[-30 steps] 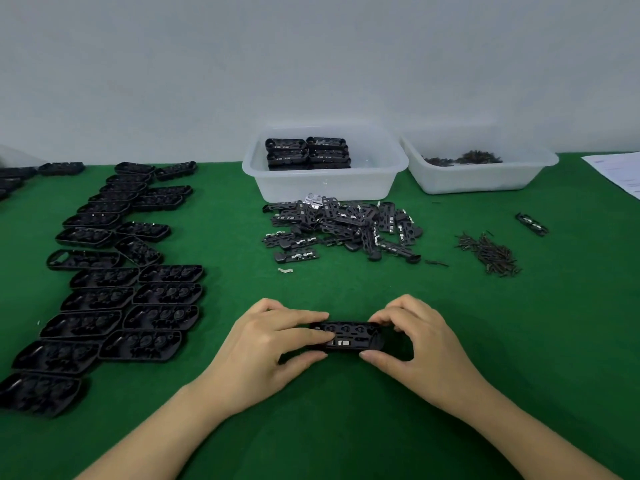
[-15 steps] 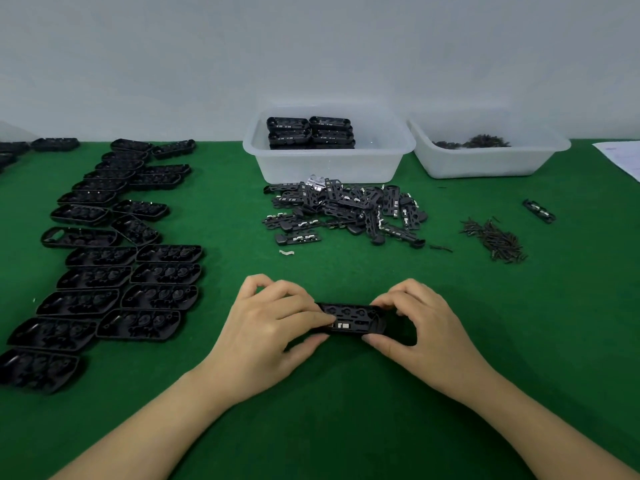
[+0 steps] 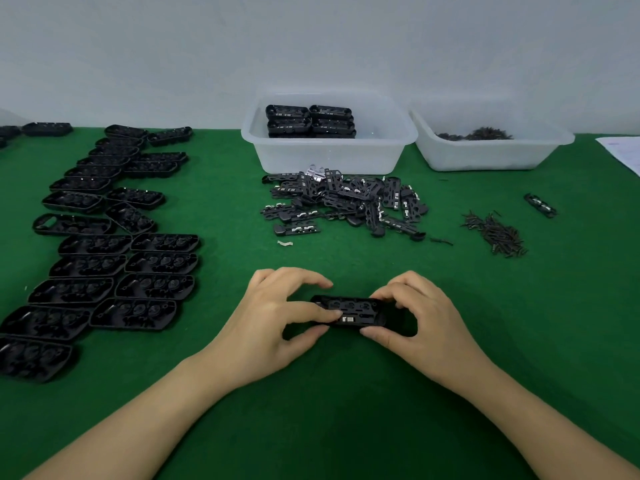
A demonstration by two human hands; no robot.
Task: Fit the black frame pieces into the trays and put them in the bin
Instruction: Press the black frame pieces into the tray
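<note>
assembly workbench | green mat point(image 3: 221, 216) | rows of trays point(image 3: 104, 265) | parts bins point(image 3: 329, 154)

Two bare forearms reach in from the bottom edge, one from each lower corner. No sleeves, cuffs, gloves, watch, bracelets or rings show anywhere on them; both arms are uncovered from the frame edge to the fingertips. The left hand point(image 3: 273, 320) and right hand point(image 3: 420, 320) are slim, with long fingers point(image 3: 304, 277). Fingernails are short, plain and unpainted, visible on the left index fingertip and on the right thumb. No marks or tattoos can be seen.
</note>
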